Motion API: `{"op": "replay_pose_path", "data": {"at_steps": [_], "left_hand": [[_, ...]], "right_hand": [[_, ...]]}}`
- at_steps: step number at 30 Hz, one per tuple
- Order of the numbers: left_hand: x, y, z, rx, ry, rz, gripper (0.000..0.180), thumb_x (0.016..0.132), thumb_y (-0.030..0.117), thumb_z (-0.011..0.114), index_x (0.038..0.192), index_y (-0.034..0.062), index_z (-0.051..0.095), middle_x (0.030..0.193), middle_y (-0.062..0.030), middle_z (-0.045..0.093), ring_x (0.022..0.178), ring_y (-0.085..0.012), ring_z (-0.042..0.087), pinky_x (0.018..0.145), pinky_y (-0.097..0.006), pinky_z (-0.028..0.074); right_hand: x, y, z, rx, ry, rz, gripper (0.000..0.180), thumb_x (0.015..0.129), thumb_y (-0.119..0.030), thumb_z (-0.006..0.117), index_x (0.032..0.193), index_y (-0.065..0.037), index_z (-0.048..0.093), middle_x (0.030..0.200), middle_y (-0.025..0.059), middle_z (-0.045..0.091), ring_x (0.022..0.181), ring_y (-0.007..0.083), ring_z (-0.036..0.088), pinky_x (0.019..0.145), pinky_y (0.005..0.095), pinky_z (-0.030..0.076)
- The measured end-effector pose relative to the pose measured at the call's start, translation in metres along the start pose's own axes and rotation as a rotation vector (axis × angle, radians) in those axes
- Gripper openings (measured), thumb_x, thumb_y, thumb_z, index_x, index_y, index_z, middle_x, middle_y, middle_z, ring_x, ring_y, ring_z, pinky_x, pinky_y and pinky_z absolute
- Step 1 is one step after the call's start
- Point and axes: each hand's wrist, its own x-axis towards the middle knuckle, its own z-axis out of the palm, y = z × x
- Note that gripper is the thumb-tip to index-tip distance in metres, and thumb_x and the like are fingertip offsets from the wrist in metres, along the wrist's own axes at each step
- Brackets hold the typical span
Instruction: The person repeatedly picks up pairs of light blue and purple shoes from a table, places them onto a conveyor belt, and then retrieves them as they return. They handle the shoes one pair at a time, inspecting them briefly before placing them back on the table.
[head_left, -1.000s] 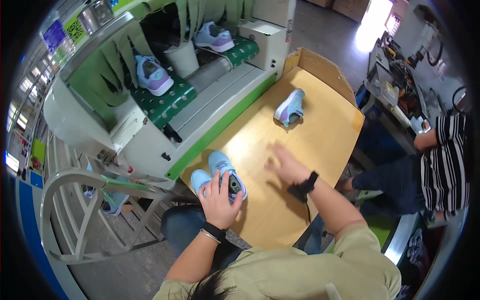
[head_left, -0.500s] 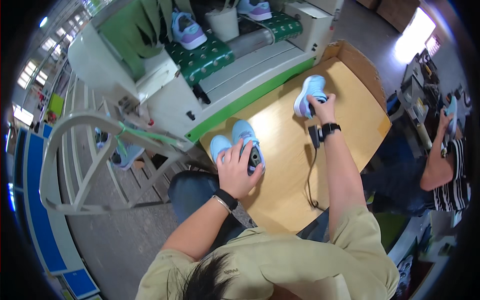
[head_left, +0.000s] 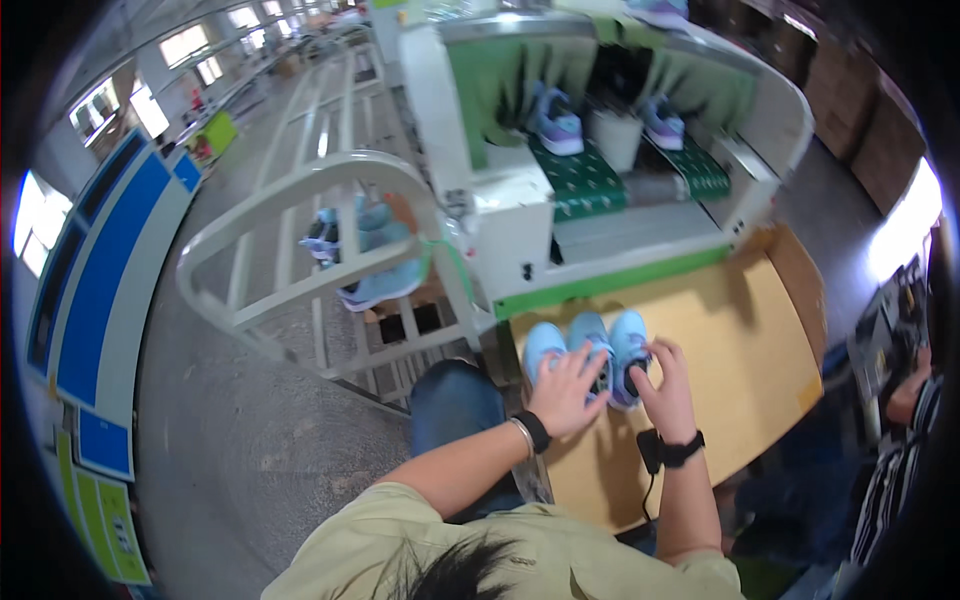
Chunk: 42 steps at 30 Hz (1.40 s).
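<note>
Over three light blue shoes (head_left: 588, 330), the left hand (head_left: 567, 392) is palm down and open, with its fingers spread across the left and middle ones. Its arm slants up from the lower left. The right hand (head_left: 668, 395) is beside the right shoe, open and a bit bent, with its thumb by the shoe's hole and a gap before the pointing finger. That arm comes almost straight up. All three shoes sit side by side on the tabletop (head_left: 720, 350), toes pointing away. Behind is a big white machine (head_left: 510, 215) with more shoes on its green belts (head_left: 575, 185). To the left, a metal rack (head_left: 262, 310) holds other shoes.
</note>
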Motion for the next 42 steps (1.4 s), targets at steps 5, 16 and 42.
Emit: {"op": "replay_pose_path", "data": {"at_steps": [5, 16, 42], "left_hand": [[0.001, -0.005, 0.009, -0.005, -0.002, 0.037, 0.069, 0.094, 0.045, 0.064, 0.152, 0.0105, 0.046, 0.151, -0.0210, 0.048, 0.128, -0.0330, 0.052, 0.112, -0.056, 0.030], [0.003, 0.008, -0.009, -0.001, -0.037, 0.008, 0.067, 0.094, 0.046, 0.065, 0.149, 0.0106, 0.049, 0.151, -0.0192, 0.049, 0.131, -0.0324, 0.051, 0.114, -0.053, 0.029], [0.006, 0.003, -0.003, 0.066, -0.010, 0.064, 0.068, 0.090, 0.041, 0.069, 0.147, 0.0080, 0.052, 0.148, -0.0179, 0.053, 0.127, -0.0350, 0.052, 0.112, -0.051, 0.031]], "right_hand": [[0.005, -0.120, -0.051, 0.832, -0.497, 0.095, 0.009, 0.094, -0.006, 0.071, 0.100, 0.001, 0.069, 0.094, 0.0094, 0.071, 0.090, 0.0191, 0.065, 0.083, 0.0331, 0.051], [0.015, -0.225, -0.092, 1.354, -0.737, -0.975, 0.037, 0.089, -0.030, 0.078, 0.108, 0.001, 0.069, 0.089, 0.0087, 0.064, 0.074, 0.0295, 0.061, 0.063, 0.0400, 0.048], [-0.026, -0.205, -0.070, 1.629, -0.670, -0.938, 0.063, 0.086, -0.056, 0.073, 0.068, -0.010, 0.035, 0.067, 0.0083, 0.041, 0.061, 0.0348, 0.046, 0.056, 0.0442, 0.036]]}}
